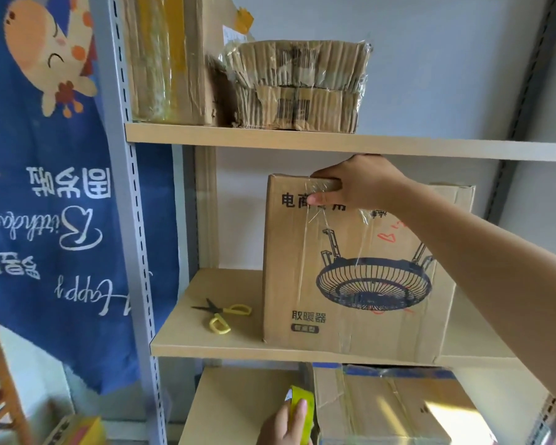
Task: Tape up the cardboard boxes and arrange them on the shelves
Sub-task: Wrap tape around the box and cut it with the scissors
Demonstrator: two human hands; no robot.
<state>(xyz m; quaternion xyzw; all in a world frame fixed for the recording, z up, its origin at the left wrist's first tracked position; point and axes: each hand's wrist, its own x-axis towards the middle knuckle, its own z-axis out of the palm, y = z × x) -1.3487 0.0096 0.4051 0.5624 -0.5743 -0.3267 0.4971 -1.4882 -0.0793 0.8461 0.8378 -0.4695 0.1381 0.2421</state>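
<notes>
The printed cardboard box (353,271) stands upright on the middle shelf (225,345), its long side running along the shelf edge, with the scissors (220,314) lying just to its left. The right hand (357,187) grips the box's top left corner, fingers (326,183) curled over the taped top edge and thumb pressed on the front face. The left hand (286,425), below the box, pinches a yellow tape roll (302,412), so the right hand is placed to shift the box.
</notes>
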